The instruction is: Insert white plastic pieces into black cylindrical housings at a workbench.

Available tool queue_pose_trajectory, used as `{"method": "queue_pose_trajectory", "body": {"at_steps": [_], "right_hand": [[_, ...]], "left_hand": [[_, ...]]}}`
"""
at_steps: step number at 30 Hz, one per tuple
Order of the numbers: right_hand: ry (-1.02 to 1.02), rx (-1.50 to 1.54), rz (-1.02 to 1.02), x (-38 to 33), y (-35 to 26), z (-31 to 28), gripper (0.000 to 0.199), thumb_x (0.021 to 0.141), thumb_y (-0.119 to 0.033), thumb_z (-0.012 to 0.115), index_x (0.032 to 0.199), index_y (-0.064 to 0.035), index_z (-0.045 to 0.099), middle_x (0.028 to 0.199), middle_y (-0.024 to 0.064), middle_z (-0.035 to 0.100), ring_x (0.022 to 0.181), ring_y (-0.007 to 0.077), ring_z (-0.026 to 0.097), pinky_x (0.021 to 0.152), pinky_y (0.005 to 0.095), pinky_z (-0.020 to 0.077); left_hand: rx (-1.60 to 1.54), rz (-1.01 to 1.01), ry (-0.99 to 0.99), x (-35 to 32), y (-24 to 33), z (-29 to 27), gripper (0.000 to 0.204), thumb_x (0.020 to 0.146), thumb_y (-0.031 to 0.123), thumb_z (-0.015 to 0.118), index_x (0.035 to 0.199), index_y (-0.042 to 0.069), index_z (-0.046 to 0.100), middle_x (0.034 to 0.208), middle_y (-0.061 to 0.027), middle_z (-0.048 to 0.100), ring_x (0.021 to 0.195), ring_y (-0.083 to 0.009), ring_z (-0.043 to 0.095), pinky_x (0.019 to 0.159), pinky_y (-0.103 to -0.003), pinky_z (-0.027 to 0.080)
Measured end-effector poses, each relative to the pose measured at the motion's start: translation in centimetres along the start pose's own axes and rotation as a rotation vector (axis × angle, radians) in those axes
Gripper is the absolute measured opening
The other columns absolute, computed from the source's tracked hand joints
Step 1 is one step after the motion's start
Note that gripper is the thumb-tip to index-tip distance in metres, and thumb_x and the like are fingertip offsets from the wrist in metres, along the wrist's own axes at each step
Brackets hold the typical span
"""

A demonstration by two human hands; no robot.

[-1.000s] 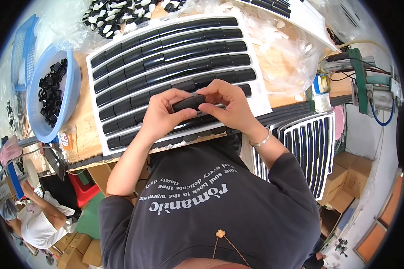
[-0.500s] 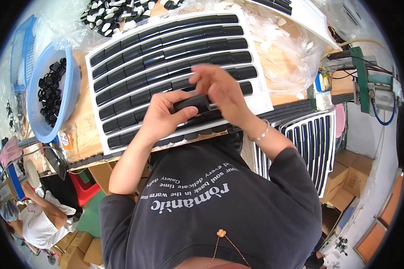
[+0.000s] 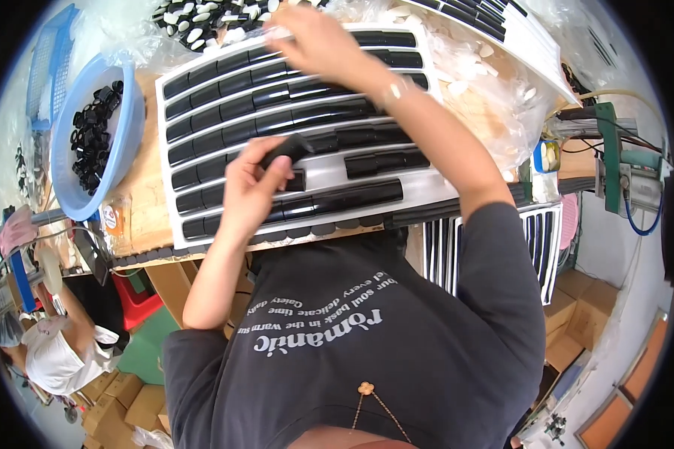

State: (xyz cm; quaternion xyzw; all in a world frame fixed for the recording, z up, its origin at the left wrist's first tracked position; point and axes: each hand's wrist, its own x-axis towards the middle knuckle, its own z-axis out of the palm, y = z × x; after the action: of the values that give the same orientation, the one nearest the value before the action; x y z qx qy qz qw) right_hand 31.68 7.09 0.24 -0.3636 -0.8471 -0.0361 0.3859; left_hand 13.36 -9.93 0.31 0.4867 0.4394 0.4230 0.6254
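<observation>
My left hand (image 3: 251, 183) grips a short glossy black cylinder (image 3: 292, 150) between thumb and fingers, over the lower rows of a white tray (image 3: 329, 173). Curved rows of similar black cylinders (image 3: 337, 112) fill much of that tray, and a bare white gap shows just right of my left hand. My right hand (image 3: 318, 45) is stretched across the tray to its far edge, fingers bent and smeared by motion. Close by its fingertips lies a heap of small black and white oval pieces (image 3: 194, 26); whether the fingers hold one cannot be seen.
A blue basin (image 3: 131, 142) of small black parts stands left, with a blue basket (image 3: 50, 71) behind. Clear plastic sheeting (image 3: 494, 112) lies right. Another white tray (image 3: 543, 56) sits far right, beside a green-framed metal device (image 3: 610, 150). A person in white (image 3: 63, 352) is at lower left.
My right hand has left the cylinder in my left hand and swung up to the tray's far edge. My left hand has shifted slightly left, still holding the cylinder, now tilted.
</observation>
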Motion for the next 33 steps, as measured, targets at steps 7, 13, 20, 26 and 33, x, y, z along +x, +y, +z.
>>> {"method": "queue_pose_trajectory", "body": {"at_steps": [7,13,20,26,33], "right_hand": [[-0.308,-0.292,0.432,3.4,10.7,6.4,0.017,0.084,-0.015,0.058,0.086,-0.0006,0.065,0.1,0.0203,0.063,0.09,0.0363,0.063,0.078,0.0458,0.0522],[-0.321,-0.541,0.599,4.2,7.4,7.3,0.018,0.083,-0.017,0.061,0.098,-0.007,0.064,0.102,0.0166,0.064,0.097,0.0324,0.063,0.075,0.0442,0.0537],[0.205,0.059,0.236,3.1,6.1,0.8,0.016,0.08,-0.01,0.063,0.093,-0.0022,0.062,0.088,0.0177,0.064,0.081,0.0343,0.063,0.07,0.0426,0.0503],[0.022,0.557,0.281,-0.6,-1.4,-8.5,0.022,0.084,-0.007,0.067,0.102,0.0019,0.062,0.079,0.0082,0.063,0.07,0.0103,0.057,0.064,0.0259,0.0475],[0.091,0.722,0.714,-10.9,-6.0,-15.1,0.027,0.086,0.001,0.065,0.113,0.0,0.06,0.094,0.0022,0.064,0.079,0.0064,0.062,0.066,0.0179,0.0504]], "left_hand": [[0.558,0.197,0.091,-1.7,-1.8,1.4,0.023,0.073,0.0,0.073,0.095,0.004,0.065,0.085,-0.0058,0.064,0.075,-0.0189,0.054,0.067,-0.029,0.045],[0.861,0.308,0.107,-1.0,-3.0,5.0,0.023,0.071,0.005,0.076,0.091,0.004,0.066,0.082,-0.0081,0.058,0.074,-0.0231,0.055,0.065,-0.032,0.046],[1.049,0.544,0.014,-0.3,-2.0,4.4,0.03,0.07,0.012,0.076,0.097,0.004,0.065,0.1,-0.009,0.054,0.087,-0.0277,0.052,0.071,-0.037,0.046],[1.113,0.678,-0.323,1.8,-1.5,4.2,0.035,0.072,0.009,0.071,0.106,0.011,0.066,0.102,-0.0066,0.056,0.093,-0.0253,0.052,0.078,-0.036,0.045],[1.368,0.709,-0.508,1.8,-1.3,4.8,0.039,0.072,0.013,0.073,0.109,0.004,0.062,0.106,-0.007,0.056,0.097,-0.0253,0.052,0.079,-0.036,0.044]]}}
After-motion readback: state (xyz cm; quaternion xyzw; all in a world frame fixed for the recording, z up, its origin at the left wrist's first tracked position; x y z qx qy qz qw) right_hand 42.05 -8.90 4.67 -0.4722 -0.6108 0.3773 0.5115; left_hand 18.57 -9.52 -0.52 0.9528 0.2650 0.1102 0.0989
